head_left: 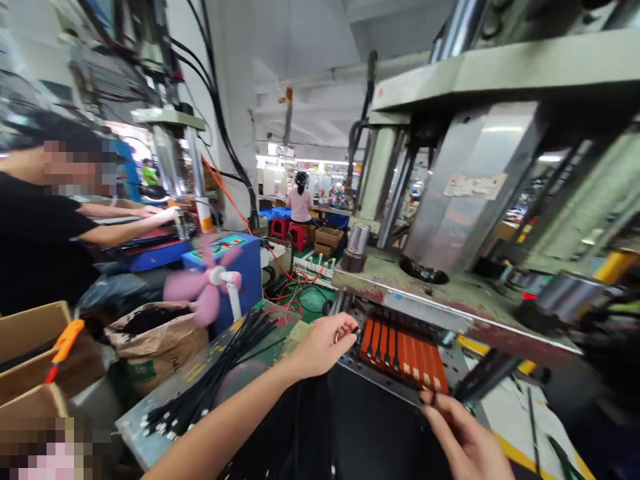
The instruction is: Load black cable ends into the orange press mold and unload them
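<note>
An orange mould tray (406,351) with slots lies under the press, several slots holding black cable ends. My left hand (324,345) is at the tray's left edge, fingers pinched on a small black cable end. My right hand (463,437) is at the tray's near right corner, fingers curled around a thin black cable. A bundle of black cables (215,377) lies on the bench to the left of my left arm.
The grey-green press (480,200) looms over the tray. A pink fan (207,283), a brown bag (155,340) and cardboard boxes (35,353) stand at left. A person in black (40,227) works at the left machine; another person (301,200) sits far back.
</note>
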A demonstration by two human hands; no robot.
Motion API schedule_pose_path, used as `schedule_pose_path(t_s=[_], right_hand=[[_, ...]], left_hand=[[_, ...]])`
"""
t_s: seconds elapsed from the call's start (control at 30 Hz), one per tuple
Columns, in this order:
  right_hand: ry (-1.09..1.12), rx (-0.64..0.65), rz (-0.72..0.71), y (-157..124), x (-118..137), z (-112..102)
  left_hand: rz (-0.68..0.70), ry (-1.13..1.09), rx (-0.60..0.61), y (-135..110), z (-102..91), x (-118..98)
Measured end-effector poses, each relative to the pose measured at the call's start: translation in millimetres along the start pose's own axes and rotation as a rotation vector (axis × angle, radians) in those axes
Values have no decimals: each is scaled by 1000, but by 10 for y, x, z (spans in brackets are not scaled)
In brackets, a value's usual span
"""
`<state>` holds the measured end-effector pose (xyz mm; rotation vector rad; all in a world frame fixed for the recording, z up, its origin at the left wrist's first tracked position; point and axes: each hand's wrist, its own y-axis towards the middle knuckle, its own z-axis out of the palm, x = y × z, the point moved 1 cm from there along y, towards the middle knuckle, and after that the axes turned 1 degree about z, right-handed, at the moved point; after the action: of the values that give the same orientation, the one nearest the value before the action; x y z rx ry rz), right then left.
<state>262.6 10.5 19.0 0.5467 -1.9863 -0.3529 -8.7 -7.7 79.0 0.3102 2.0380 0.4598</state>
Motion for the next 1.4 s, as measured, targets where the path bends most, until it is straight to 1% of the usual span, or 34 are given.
schedule_pose_path(t_s=[0.1, 0.13, 0.2, 0.33, 0.43, 0.53, 0.6, 0.63, 0.73, 0.8, 0.83, 0.87, 0.9, 0.97, 1.03, 1.07, 1.13, 1.2, 1.27, 1.33, 1.4], right_hand=[[23, 33, -51, 64, 433, 118], [46, 31, -55, 84, 531, 141], [108, 13, -41, 116, 655, 160], [303, -37, 33, 191, 725, 129], [447, -43, 113, 267, 703, 113], [524, -10, 175, 283, 651, 120], [467, 18, 159, 226, 608, 136], [399, 42, 131, 179, 583, 150], [149, 185, 19, 20, 468, 225], [56, 264, -7, -38, 338, 287], [40, 276, -4, -36, 260, 314], [34, 261, 6, -13, 177, 332], [30, 218, 20, 29, 94, 340], [46, 75, 59, 147, -49, 325], [107, -39, 90, 266, -133, 281], [139, -47, 89, 315, -147, 258], [133, 22, 41, 387, -133, 217], [37, 89, -24, 444, -107, 186], [-54, 78, -34, 522, -125, 163], [-87, 24, 20, 635, -209, 146], [-78, -5, 83, 768, -335, 141]], left_hand=[[47, -137, 104, 30, 143, -417], [54, -170, 143, 40, 193, -512], [51, -240, 224, 65, 291, -632], [-14, -379, 375, 152, 456, -684], [-29, -422, 393, 235, 528, -672], [-18, -388, 419, 304, 576, -674], [34, -322, 398, 352, 596, -691], [86, -274, 349, 383, 600, -706], [285, -145, 122, 512, 596, -765], [381, -120, -9, 621, 590, -807], [419, -123, -47, 675, 589, -830], [455, -127, -69, 723, 590, -855], [488, -130, -84, 765, 592, -882], [543, -130, -101, 821, 601, -944], [570, -132, -109, 849, 611, -1008], [576, -136, -108, 857, 614, -1039], [585, -139, -103, 870, 617, -1095], [590, -145, -100, 883, 614, -1132], [603, -165, -65, 881, 621, -1125], [627, -198, -3, 837, 660, -1037], [581, -197, 1, 737, 744, -835]])
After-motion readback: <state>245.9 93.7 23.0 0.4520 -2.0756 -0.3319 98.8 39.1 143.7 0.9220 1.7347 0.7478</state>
